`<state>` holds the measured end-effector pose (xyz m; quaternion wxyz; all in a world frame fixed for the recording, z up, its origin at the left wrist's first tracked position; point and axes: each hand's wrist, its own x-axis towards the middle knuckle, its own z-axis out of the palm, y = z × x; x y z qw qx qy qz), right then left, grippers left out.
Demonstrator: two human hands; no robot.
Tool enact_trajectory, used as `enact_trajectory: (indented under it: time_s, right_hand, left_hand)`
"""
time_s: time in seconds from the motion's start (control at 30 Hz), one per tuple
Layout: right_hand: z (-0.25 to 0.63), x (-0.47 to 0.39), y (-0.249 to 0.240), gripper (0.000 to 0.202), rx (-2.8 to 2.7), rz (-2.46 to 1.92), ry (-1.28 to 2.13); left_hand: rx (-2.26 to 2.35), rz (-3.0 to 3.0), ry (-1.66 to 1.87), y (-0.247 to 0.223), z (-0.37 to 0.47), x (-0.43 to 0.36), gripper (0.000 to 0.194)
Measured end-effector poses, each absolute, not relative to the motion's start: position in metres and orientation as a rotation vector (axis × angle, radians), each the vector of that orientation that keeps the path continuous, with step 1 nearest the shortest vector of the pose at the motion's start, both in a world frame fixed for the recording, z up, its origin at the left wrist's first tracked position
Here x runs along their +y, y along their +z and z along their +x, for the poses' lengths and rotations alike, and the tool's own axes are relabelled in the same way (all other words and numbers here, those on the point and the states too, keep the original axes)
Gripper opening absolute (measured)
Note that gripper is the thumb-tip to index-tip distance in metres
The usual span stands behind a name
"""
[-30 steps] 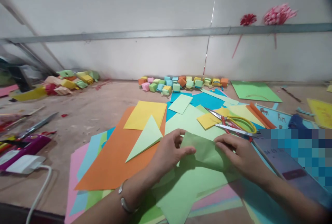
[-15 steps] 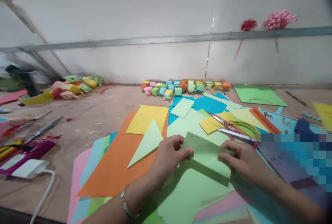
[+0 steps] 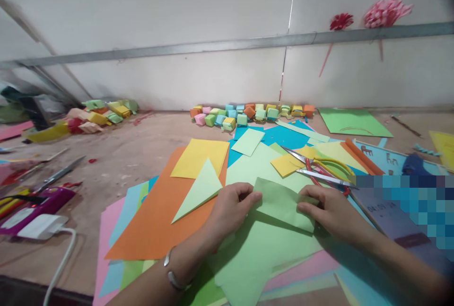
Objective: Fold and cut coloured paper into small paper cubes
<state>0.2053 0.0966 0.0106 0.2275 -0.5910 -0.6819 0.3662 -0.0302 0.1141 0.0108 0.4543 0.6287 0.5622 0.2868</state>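
Small green paper (image 3: pixel 280 204) held by both hands, above large light-green sheet (image 3: pixel 283 244): left edge pinched by left hand (image 3: pixel 232 209), right edge pinched by right hand (image 3: pixel 328 209). Pale green triangle (image 3: pixel 200 190) laid on orange sheet (image 3: pixel 159 221), at left of left hand. Scissors (image 3: pixel 321 171) placed beyond right hand, on papers. Row of colored paper cubes (image 3: pixel 250 113) seen on far side of desk (image 3: pixel 142 145), near wall (image 3: pixel 159 76). White charger (image 3: pixel 42 226) seen at near left.
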Motion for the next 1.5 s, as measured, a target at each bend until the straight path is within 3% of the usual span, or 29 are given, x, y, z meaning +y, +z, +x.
enact_trajectory:
  time_s: [0.17,0.33,0.57,0.8,0.97,1.13,1.27,1.37,1.4,1.5]
  right_hand:
    - [0.206,0.096,0.008,0.018,-1.927,-1.613,1.011]
    - [0.207,0.099,0.008,0.023,-1.885,-1.626,0.984]
    - [0.203,0.094,0.0,0.03,-1.672,-1.647,0.695]
    - [0.199,0.095,-0.021,0.027,-1.98,-1.508,0.018]
    - [0.2,0.096,-0.033,0.033,-2.166,-1.538,-0.575]
    - [0.196,0.095,-0.022,0.028,-2.319,-1.675,-0.634]
    - [0.194,0.096,-0.016,0.025,-2.39,-1.794,-0.537]
    - [0.194,0.097,-0.015,0.021,-2.404,-1.812,-0.508]
    - [0.194,0.098,-0.015,0.019,-2.41,-1.817,-0.496]
    - [0.195,0.099,-0.016,0.014,-2.42,-1.825,-0.46]
  left_hand:
    - [1.411,1.591,0.699,0.016,-0.029,0.112,0.022]
    - [1.458,1.581,0.734,0.018,-0.029,0.112,0.025]
    - [1.468,1.673,0.685,0.016,-0.028,0.11,0.03]
    - [1.499,1.82,0.498,0.016,-0.028,0.107,0.03]
    - [1.627,2.174,0.293,0.01,-0.032,0.112,0.016]
    - [1.617,2.439,0.433,0.002,-0.031,0.105,0.018]
    - [1.295,2.747,0.729,0.003,-0.018,0.097,0.023]
    - [0.978,2.943,0.541,0.007,-0.003,0.088,0.022]
    - [0.911,2.986,0.431,0.007,0.003,0.083,0.024]
    - [0.975,3.027,0.224,0.003,0.018,0.066,0.062]
